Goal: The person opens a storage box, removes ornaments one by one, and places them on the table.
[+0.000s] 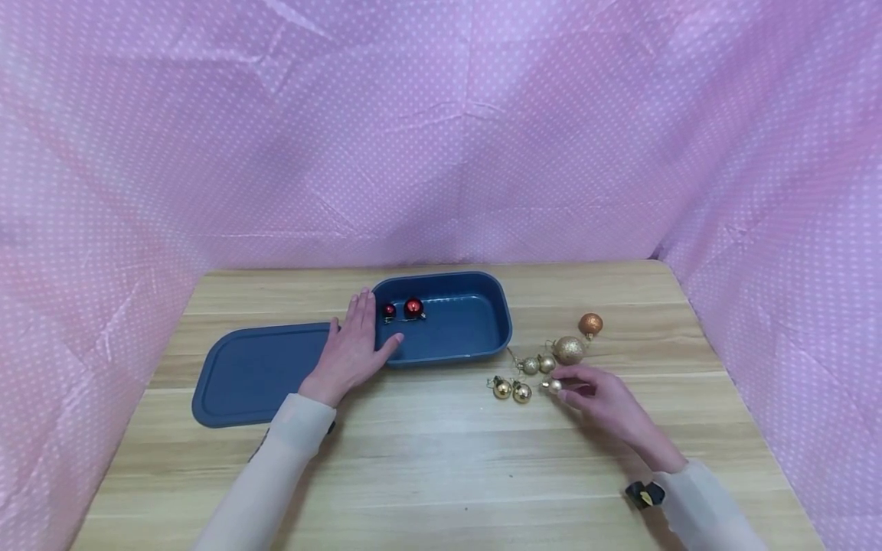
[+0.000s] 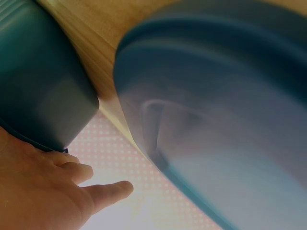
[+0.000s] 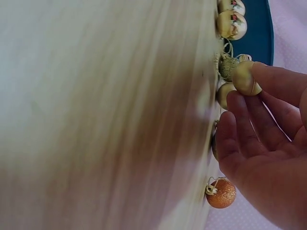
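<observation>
My left hand (image 1: pixel 350 346) lies along the left rim of the blue box (image 1: pixel 441 358), fingers straight and thumb spread over its near corner. In the left wrist view that hand (image 2: pixel 43 191) is pressed to the box wall (image 2: pixel 48 81). Between thumb and fingers, my right hand (image 1: pixel 606 402) pinches a small matte gold Christmas bauble (image 3: pixel 244 79). Around it are two shiny gold baubles (image 1: pixel 521 393), a small glittery bauble (image 1: pixel 530 366), another matte gold one (image 1: pixel 547 363) and a larger glittery gold one (image 1: pixel 569 350). Inside the box, two red baubles (image 1: pixel 413 308) sit at the left end.
A flat blue lid (image 1: pixel 258 375) lies left of the box, partly behind my left arm. Farther right is a glittery orange bauble (image 1: pixel 590 324). The wooden table (image 1: pixel 441 474) is bordered at the back and sides by pink dotted cloth (image 1: pixel 441 153).
</observation>
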`<state>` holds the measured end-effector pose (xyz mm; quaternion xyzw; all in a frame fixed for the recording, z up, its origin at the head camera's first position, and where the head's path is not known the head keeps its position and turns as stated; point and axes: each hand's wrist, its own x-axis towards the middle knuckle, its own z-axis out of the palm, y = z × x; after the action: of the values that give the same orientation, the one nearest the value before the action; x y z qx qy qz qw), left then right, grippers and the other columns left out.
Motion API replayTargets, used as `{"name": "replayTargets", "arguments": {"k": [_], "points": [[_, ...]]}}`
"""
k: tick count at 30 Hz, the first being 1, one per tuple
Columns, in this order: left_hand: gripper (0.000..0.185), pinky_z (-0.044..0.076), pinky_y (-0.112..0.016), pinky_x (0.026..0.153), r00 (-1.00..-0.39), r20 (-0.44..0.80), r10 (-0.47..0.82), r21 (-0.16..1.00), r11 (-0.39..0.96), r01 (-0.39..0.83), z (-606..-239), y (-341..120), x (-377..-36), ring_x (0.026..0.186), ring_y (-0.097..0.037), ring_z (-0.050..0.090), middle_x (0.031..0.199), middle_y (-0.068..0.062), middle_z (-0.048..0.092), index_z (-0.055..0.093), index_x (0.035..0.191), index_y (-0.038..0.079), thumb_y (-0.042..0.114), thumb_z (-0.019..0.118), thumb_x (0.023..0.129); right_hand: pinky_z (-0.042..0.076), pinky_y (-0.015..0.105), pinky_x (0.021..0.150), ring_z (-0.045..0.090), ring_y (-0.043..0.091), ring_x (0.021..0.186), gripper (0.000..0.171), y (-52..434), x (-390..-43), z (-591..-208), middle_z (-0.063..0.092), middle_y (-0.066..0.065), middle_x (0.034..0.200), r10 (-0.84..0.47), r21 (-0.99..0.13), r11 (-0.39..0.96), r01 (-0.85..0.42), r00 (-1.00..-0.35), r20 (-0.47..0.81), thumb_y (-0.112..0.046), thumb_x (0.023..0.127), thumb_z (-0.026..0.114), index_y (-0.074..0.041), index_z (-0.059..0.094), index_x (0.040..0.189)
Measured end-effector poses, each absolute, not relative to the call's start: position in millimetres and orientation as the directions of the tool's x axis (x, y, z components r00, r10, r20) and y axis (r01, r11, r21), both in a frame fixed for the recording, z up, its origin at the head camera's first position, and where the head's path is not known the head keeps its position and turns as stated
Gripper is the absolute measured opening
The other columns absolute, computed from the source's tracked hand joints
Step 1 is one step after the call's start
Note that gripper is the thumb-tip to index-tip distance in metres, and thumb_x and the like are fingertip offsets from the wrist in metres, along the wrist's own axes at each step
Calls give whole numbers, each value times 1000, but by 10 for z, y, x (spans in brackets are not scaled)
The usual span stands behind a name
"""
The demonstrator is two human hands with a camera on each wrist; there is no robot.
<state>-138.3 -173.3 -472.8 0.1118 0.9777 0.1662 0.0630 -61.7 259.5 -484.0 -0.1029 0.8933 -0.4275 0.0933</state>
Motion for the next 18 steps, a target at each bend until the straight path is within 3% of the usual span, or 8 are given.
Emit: {"name": "replayTargets", "arguments": {"k": [8, 18], "points": [[100, 12, -69, 120, -967, -85, 241, 341, 919, 199, -4718, -1731, -1383, 159, -35, 1, 173, -17, -1, 2, 165, -1, 66, 43, 102, 59, 39, 87, 70, 24, 100, 31, 2585, -625, -4862, 73, 11, 117, -292, -743, 654, -144, -954, -73, -6, 90, 77, -8, 74, 121], [100, 13, -69, 120, -967, -80, 242, 337, 920, 202, -4737, -1732, -1389, 159, -35, 2, 173, -18, 0, 2, 165, -1, 65, 44, 102, 59, 42, 87, 70, 24, 100, 32, 2594, -641, -4888, 74, 9, 115, -312, -730, 662, -170, -948, -62, -4, 89, 78, -9, 74, 120]]}}
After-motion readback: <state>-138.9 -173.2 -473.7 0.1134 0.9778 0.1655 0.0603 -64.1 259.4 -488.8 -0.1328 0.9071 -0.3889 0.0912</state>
